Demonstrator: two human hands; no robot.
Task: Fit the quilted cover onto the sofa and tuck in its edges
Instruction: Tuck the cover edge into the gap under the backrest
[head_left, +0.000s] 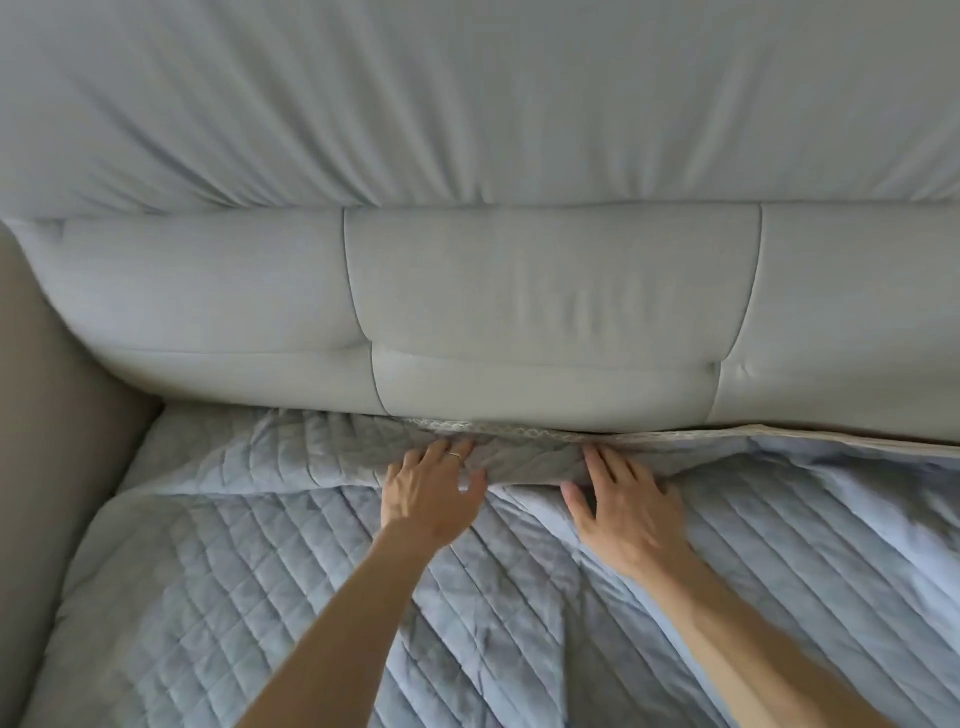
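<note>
Left hand (434, 493) lies flat and open, palm down, on the pale blue diamond-quilted fabric cover (260, 597), fingers spread and gripping nothing. I see a thin ring (455, 456) on one finger, and the fingertips reach a raised fold of the cover at the crease below the light grey upholstered sofa backrest (545, 306). At far left, the beige sofa armrest (47, 415) borders the seat, and the cover runs up against it. The cover is spread over the seat, bunched along the backrest crease. Right hand (628, 506) is likewise open and flat, palm down, pressing the cover just beside the same fold, holding nothing. Further right, I see the cover's patterned underside edge (805, 435) turned up along the crease, not tucked.
</note>
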